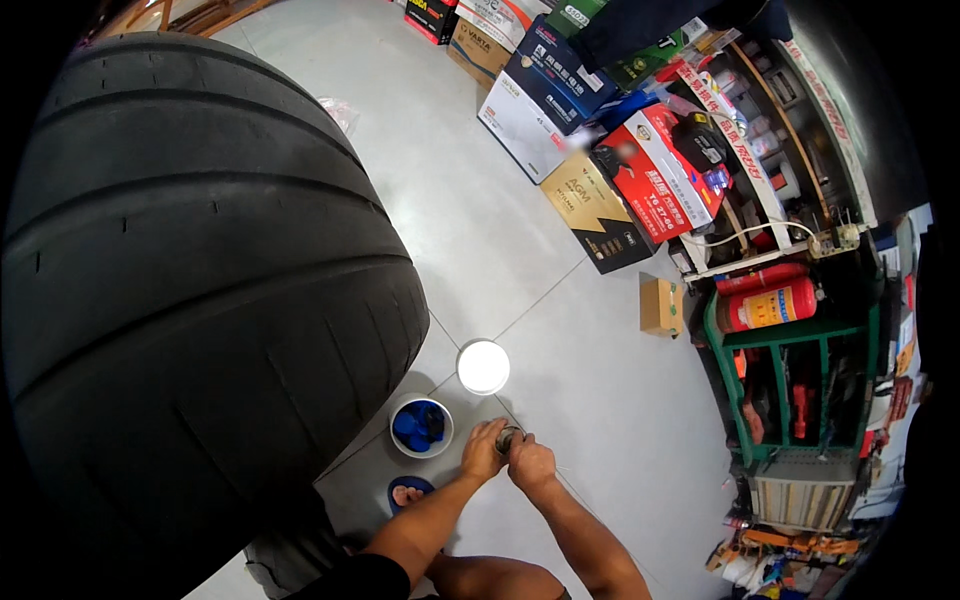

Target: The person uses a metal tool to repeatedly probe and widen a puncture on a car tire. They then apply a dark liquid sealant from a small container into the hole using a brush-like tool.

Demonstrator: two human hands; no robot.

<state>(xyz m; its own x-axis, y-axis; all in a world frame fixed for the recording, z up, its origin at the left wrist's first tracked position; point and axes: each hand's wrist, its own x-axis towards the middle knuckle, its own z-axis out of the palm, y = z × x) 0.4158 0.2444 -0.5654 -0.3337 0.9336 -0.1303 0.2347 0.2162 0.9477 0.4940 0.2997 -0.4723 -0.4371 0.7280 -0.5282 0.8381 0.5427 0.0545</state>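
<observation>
Low in the middle, a small round can-like thing (507, 438) with a pale rim and dark inside sits between my hands; its exact kind is too small to make out. My left hand (484, 452) curls around its left side. The fingers of my right hand (532, 464) are closed against its right edge, and whether they also hold a tool is hidden. Just left stands a white tub (393, 441) with blue pieces (419, 425) inside. Beyond my hands lies a round white lid (483, 367) on the floor.
A huge black tire (210, 240) fills the left side. Stacked battery boxes (595, 210) stand at the far right, near a small cardboard box (661, 306). Along the right are red fire extinguishers (770, 304) and a green rack (795, 335). My sandalled foot (408, 494) is beside the tub.
</observation>
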